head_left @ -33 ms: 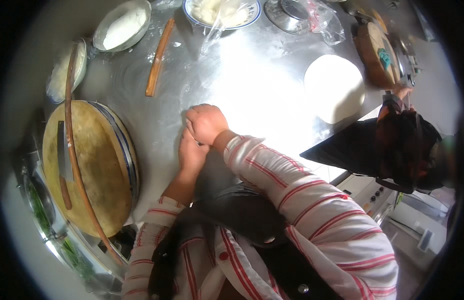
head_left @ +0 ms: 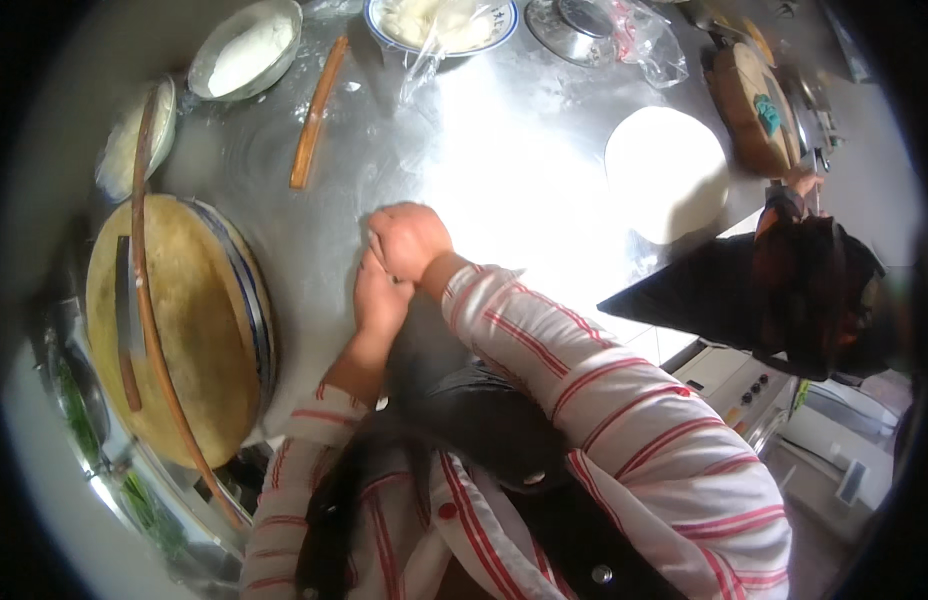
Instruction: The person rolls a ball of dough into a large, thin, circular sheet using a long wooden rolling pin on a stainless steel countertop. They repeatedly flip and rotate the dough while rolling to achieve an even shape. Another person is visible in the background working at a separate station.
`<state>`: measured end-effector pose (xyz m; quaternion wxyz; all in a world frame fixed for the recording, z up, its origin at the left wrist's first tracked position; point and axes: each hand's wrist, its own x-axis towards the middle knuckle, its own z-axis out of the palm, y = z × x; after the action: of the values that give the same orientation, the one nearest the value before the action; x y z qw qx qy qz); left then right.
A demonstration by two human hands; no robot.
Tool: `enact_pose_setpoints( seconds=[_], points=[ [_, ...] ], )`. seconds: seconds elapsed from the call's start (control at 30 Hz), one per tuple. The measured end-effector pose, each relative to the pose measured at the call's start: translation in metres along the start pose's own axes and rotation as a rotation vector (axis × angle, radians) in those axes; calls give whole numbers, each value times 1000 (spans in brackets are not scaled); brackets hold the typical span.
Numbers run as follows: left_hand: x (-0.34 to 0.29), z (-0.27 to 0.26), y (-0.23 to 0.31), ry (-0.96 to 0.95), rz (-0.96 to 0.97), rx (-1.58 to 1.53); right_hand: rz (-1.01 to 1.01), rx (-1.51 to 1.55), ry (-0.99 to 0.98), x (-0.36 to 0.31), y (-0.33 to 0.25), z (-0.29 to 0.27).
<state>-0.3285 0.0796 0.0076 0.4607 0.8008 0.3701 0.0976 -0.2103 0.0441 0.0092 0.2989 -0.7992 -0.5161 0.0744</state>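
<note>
Close together over the metal table (head_left: pixel 314 240), my two hands are clasped in front of my body. The right hand (head_left: pixel 412 240) is closed, its fingers curled over the far end of my left hand (head_left: pixel 381 298). Fingers of the left hand are hidden beneath it, and whatever may lie between the palms cannot be seen. To the right on the table lies a wide, pale round sheet of dough (head_left: pixel 667 175). A short wooden stick (head_left: pixel 316 118) lies beyond my hands, a little to the left.
At left, a round chopping board (head_left: pixel 204 340) bears a cleaver (head_left: pixel 127 300) and a long rolling pin (head_left: pixel 147 290). Far off stand a bowl of white flour (head_left: pixel 246 60), a blue-rimmed bowl (head_left: pixel 384 38) and a metal lid (head_left: pixel 574 35). A dark-clothed person (head_left: pixel 784 290) works at right.
The whole view has shifted very slightly. My hands stay clasped in the same place over the table.
</note>
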Motion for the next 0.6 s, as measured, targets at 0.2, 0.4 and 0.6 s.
enact_pose_setpoints(
  seconds=[0.2,0.4,0.6],
  points=[
    [-10,4,-10,42,84,178,372,110,-650,38,-16,-42],
    [-45,2,-22,-16,203,-82,40,-193,-164,-37,-32,-20],
    [-38,-10,-33,-37,102,24,54,-132,-167,-24,-29,-5]
  ],
)
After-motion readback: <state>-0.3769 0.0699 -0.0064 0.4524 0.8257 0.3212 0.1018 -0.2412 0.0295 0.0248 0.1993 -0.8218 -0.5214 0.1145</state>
